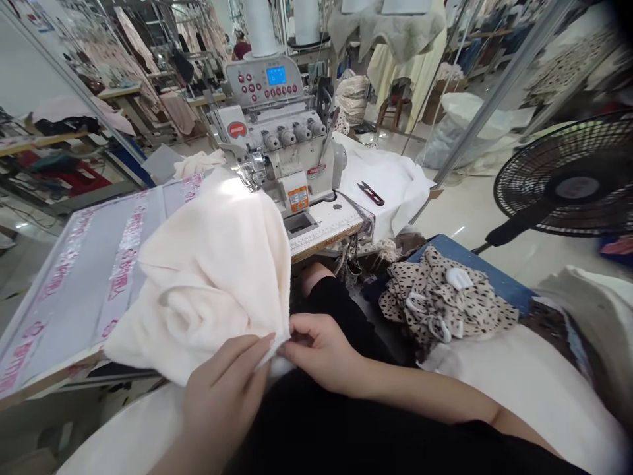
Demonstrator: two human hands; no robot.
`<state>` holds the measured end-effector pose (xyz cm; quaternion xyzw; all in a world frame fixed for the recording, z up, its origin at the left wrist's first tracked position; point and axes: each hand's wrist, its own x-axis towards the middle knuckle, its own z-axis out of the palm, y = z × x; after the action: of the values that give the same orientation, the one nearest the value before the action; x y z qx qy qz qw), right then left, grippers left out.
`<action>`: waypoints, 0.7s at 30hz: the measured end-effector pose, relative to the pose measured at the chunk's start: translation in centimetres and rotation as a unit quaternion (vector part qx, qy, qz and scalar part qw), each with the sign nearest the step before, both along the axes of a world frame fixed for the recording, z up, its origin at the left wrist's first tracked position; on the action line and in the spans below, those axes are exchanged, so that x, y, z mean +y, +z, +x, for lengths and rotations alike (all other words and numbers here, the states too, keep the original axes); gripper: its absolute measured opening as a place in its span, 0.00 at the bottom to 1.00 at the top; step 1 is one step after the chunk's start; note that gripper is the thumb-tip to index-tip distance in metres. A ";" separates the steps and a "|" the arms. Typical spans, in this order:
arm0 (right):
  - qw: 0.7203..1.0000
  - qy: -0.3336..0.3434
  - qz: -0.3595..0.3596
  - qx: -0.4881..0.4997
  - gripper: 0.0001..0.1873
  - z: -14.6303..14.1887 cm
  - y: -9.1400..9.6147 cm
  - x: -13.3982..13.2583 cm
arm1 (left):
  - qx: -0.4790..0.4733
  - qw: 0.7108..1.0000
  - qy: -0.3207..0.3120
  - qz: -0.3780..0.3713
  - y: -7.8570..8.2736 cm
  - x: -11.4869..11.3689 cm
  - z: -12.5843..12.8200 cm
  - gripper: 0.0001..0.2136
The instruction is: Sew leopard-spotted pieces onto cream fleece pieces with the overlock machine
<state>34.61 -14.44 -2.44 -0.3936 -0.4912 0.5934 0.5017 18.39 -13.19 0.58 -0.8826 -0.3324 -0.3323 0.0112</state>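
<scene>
A large piece of cream plush fabric (212,244) lies bunched over the front of the sewing table, its far end reaching under the needle area of an overlock sewing machine (281,142). At its near right corner, my left hand (230,376) pinches the fabric edge between thumb and fingers. Close beside it, my right hand (319,349) grips the same edge, fingers curled and fingertips almost meeting those of the left. The fold between the hands hides the exact edge they hold.
Thread snips (370,193) rest on white cloth (395,175) right of the machine. Spotted fabric pieces (445,297) are heaped on a blue stool (475,264) at my right. A black fan (568,178) stands beyond. Printed plastic sheeting (99,264) covers the table's left side.
</scene>
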 end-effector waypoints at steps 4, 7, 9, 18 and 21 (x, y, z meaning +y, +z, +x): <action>0.999 0.006 -0.019 0.027 0.13 0.0 0.1 0.3 | 0.024 1.000 0.000 -0.012 -0.1 0.0 0.0 0.09; 1.000 0.005 -0.010 0.005 0.11 0.3 0.0 0.3 | 0.045 0.999 -0.002 0.002 -0.1 0.0 0.0 0.09; 1.000 0.009 -0.004 -0.013 0.08 0.5 -0.1 0.2 | 0.062 0.998 -0.002 0.002 0.0 0.0 0.0 0.10; 0.998 0.030 -0.054 0.009 0.06 0.8 -0.1 0.4 | 0.063 0.998 0.003 0.007 0.3 0.3 0.5 0.08; 0.996 0.028 -0.076 0.031 0.05 0.8 -0.3 0.5 | 0.073 0.997 -0.002 0.003 0.1 0.2 0.4 0.09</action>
<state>35.37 -13.94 -2.71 -0.3981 -0.4402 0.6543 0.4686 18.84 -12.94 0.67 -0.9051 -0.3279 -0.2680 0.0369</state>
